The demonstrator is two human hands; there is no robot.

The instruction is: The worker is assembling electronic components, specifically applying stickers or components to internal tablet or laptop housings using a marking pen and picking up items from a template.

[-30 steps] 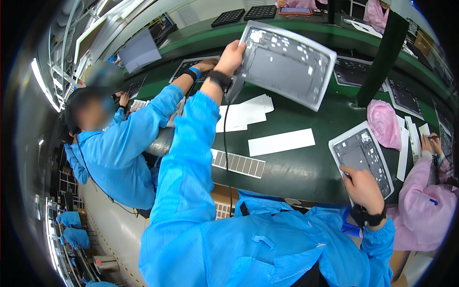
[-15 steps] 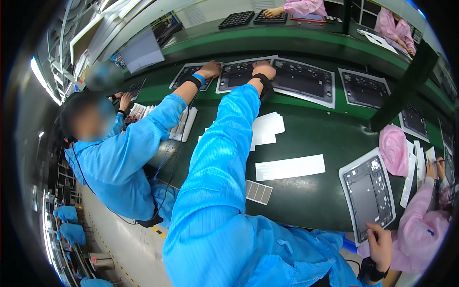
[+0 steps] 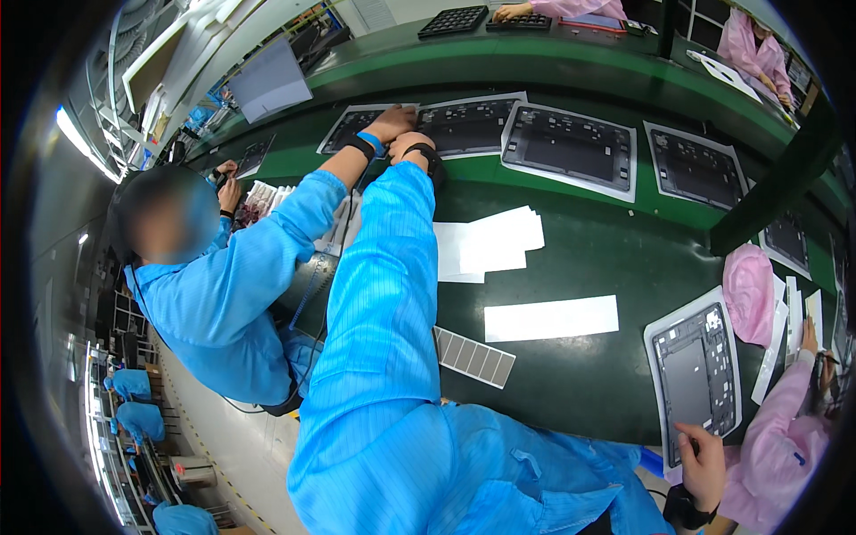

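Note:
My left hand (image 3: 412, 147) is stretched far across the bench, its fingers curled and partly hidden. It lies beside a co-worker's hand (image 3: 390, 123), near the left end of a dark tablet housing (image 3: 468, 125) on a pale sheet. What the fingers hold, if anything, cannot be made out. At the lower right, my right hand (image 3: 704, 464) pinches the near corner of another tablet housing (image 3: 687, 357), with small white parts along its dark frame and a pale border. This housing lies at a slant over the bench's near edge.
More housings (image 3: 571, 147) line the far green strip. White sheets (image 3: 499, 241), a white strip (image 3: 551, 318) and a label sheet with grey rectangles (image 3: 473, 357) lie on the bench (image 3: 571, 383). A co-worker (image 3: 214, 285) sits close at left; a pink bundle (image 3: 749, 294) and dark post stand right.
My left hand has moved left from the middle housing toward the co-worker's hand, uncovering more of that housing and the label sheet. My right hand stays at its housing's corner. The view has shifted slightly.

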